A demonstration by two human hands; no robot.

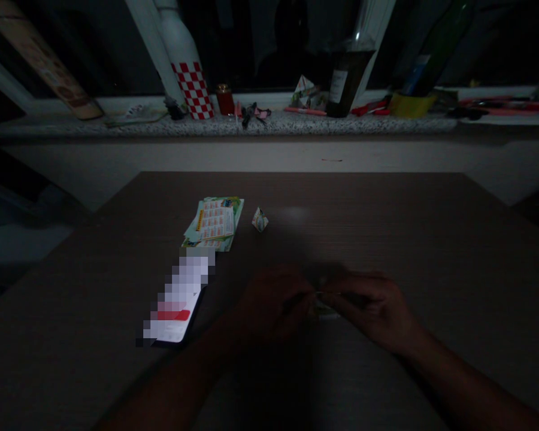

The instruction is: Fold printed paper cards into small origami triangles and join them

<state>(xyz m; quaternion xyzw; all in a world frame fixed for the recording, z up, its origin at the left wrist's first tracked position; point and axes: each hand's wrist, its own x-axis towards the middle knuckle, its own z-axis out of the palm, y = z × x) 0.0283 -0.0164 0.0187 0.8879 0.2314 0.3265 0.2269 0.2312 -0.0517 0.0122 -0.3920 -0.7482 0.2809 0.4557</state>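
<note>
Both hands meet over the dim table [408, 227], right of centre. Between their fingertips is a small piece of paper [327, 310], pale along its lower edge. My left hand [278, 302] pinches its left side, and my right hand [377, 305] pinches the right side with thumb and fingers. The paper's shape is hard to make out in the shadow. Farther back stands a small folded paper piece [260, 220]. Left of it lies a stack of printed papers [215, 221], green and white with orange print.
A lit phone [179, 305], partly pixelated, lies left of my left hand. On the granite sill [296, 124] behind the table stand a red-and-white checkered bottle [193, 87], a small red jar [225, 100], a dark cup [344, 81], a yellow container [411, 105] and another folded paper [304, 91].
</note>
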